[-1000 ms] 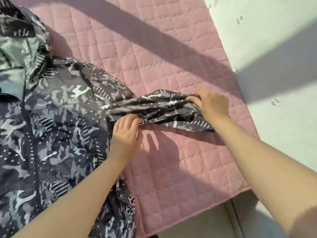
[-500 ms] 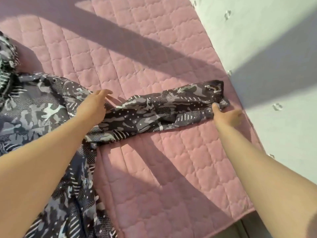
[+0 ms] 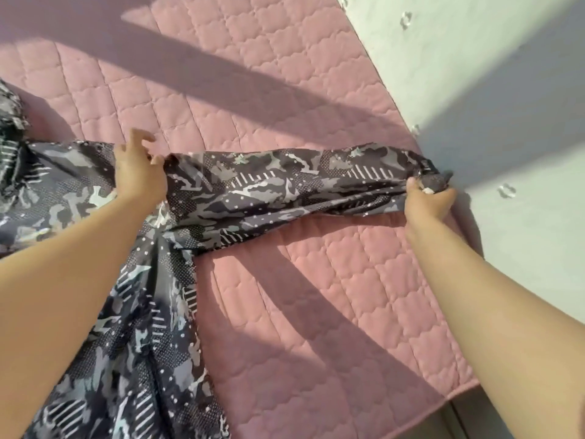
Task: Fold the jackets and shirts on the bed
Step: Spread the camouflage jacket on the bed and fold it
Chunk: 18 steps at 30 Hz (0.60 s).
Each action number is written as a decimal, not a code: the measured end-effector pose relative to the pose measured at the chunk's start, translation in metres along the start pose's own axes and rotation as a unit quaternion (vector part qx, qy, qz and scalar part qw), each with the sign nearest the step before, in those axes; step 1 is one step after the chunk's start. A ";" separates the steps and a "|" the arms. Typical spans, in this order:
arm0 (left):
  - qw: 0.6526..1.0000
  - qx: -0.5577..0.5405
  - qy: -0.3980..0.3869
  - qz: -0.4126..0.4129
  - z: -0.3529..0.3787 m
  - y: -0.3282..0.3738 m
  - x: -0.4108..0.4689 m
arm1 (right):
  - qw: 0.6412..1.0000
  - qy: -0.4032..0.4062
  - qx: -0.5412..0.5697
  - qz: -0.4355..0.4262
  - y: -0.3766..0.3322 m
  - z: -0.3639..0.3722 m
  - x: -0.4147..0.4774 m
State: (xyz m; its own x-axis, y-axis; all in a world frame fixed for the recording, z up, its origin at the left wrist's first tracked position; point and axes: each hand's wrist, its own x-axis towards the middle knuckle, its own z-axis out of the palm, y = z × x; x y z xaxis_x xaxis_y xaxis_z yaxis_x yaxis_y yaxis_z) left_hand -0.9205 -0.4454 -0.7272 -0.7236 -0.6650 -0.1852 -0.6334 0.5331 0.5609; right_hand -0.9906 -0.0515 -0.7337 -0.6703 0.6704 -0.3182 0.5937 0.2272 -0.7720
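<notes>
Tension matters most at this step: the long sleeve (image 3: 285, 191) of the thin grey camouflage-print jacket (image 3: 152, 327) is held out sideways between both hands, just above the pink quilted bed cover (image 3: 285, 90). The body of the jacket lies spread on the bed at the left and lower left.

The left hand (image 3: 139, 177) pinches the upper edge of the sleeve near the shoulder between thumb and forefinger, with the other fingers lifted loosely. The fingers (image 3: 421, 188) of the right hand (image 3: 427, 202) are curled round the bunched cuff (image 3: 438, 180).

To do it well, the person likely needs an even, gentle pull so the twisted creases along the lower edge flatten. The sleeve can then be laid down flat, or swung across the jacket's body in one sweep with the shoulder end kept pinned. The fabric looks light and slippery, so it may slide or puff up if let go too soon.

Beside the right hand runs the pale plaster wall (image 3: 474, 74), touching the bed's edge, which leaves little room to draw the cuff further that way. Broad dark shadows (image 3: 221, 77) cross the cover and may hide small wrinkles. The jacket's lower part is rumpled near the person and will want smoothing.
</notes>
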 end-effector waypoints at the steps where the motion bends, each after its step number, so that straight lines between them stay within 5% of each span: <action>1: 1.000 -0.022 -0.007 0.006 0.004 0.003 -0.008 | 0.997 -0.001 0.034 0.071 0.000 0.000 -0.004; 7: 0.982 0.070 0.045 0.170 0.027 -0.023 -0.078 | 0.899 -0.156 0.302 0.278 0.002 0.005 -0.035; 10: 0.979 0.156 -0.087 0.094 0.045 -0.048 -0.103 | 0.869 -0.249 0.284 0.319 0.009 0.017 -0.053; 14: 0.916 0.249 -0.314 0.031 0.048 -0.058 -0.089 | 0.873 -0.250 0.267 0.322 0.007 0.021 -0.060; 18: 0.918 0.156 -0.362 0.033 0.014 -0.047 -0.069 | 0.893 -0.245 0.267 0.265 -0.003 0.014 -0.069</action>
State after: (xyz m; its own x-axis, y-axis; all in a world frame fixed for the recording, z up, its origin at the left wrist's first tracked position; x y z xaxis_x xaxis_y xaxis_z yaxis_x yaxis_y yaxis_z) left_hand -0.8449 -0.4172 -0.7525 -0.6849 -0.1630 -0.7102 -0.5470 0.7589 0.3533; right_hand -0.9523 -0.1084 -0.7171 -0.5497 0.1641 -0.8190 0.6765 -0.4877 -0.5518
